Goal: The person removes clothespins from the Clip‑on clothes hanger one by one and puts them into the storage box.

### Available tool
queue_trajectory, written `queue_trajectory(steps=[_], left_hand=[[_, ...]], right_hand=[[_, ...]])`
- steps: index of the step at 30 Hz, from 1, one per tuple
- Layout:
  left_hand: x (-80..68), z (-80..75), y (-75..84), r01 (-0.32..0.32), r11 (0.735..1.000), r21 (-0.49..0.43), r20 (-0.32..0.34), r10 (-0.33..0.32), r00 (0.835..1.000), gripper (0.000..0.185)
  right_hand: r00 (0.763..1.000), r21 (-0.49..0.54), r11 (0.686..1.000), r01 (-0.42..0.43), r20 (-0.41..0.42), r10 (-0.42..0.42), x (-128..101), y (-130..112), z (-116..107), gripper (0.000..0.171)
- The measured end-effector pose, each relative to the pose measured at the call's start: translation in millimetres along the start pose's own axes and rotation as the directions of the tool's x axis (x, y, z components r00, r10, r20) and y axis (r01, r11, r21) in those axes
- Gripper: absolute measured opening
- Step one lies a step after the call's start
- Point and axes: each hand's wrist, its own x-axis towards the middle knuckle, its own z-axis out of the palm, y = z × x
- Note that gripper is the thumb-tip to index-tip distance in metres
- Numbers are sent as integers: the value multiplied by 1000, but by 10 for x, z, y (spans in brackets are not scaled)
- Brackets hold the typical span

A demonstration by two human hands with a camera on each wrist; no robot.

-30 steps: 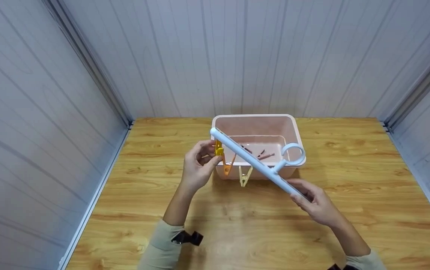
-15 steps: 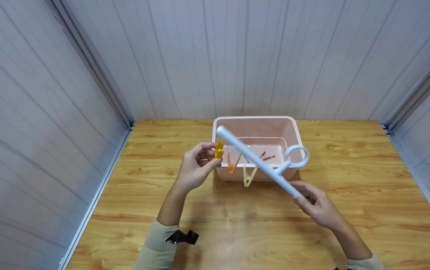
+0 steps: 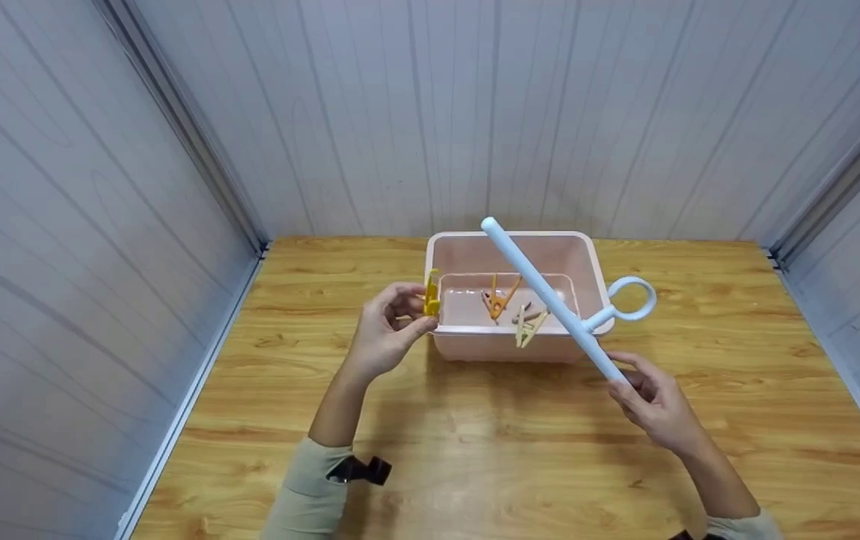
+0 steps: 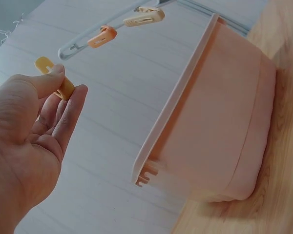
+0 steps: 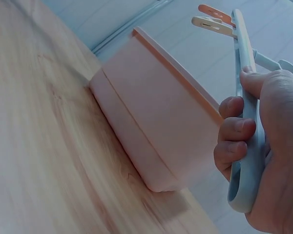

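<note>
Hanger, pale blue [image 3: 550, 296], with a straight bar and a ring-shaped hook [image 3: 652, 298], was held in the air, slanting across the pink basket [image 3: 509, 349], its far end up over the basket's back rim in the head view and its near end in the right hand [image 3: 655, 405]. That hand gripped the bar, the fingers curled round it and the thumb laid along it, while the hook pointed off to the right. On the bar hung two clips, an orange clip [image 4: 101, 37] nearer the far end and a cream clip [image 4: 145, 18] beside it, just apart from each other. The left hand [image 3: 391, 334] pinched a yellow clip [image 3: 431, 304] between thumb and fingers near the basket's left rim; the left wrist view showed this clip near the hanger's far end but apart from it. Inside the basket, on its floor, lay a few small dull-pink pieces [image 3: 524, 316], partly hidden and too small to make out well. The basket stood upright on a wood-grain table [image 3: 475, 465], near a pale panelled wall [image 3: 445, 112]. A beige sleeve [image 3: 306, 480] covered the left forearm, with a black mount [image 3: 359, 470] at the wrist.
</note>
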Motion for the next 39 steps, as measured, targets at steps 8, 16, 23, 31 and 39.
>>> queue_trajectory(steps=[8,16,23,31,39], left_hand=[[117,64,-37,26,1000,6,-22,-26,999,42],[305,136,-13,48,999,11,-2,-48,999,40],[467,223,-35,92,994,-58,32,-90,995,40],[642,274,-68,160,980,-119,48,-155,987,38],[812,307,-147,220,972,-86,38,-217,975,39]], right_hand=[[998,-47,998,-28,-60,25,-124,-59,-110,51],[989,-49,995,-87,-120,81,-261,-72,-155,51],[983,-34,994,-105,-153,98,-370,-92,-230,49],[975,-10,993,-114,-192,110,-496,-80,-303,48],[961,-43,987,-154,-239,140,-551,-98,-321,45]])
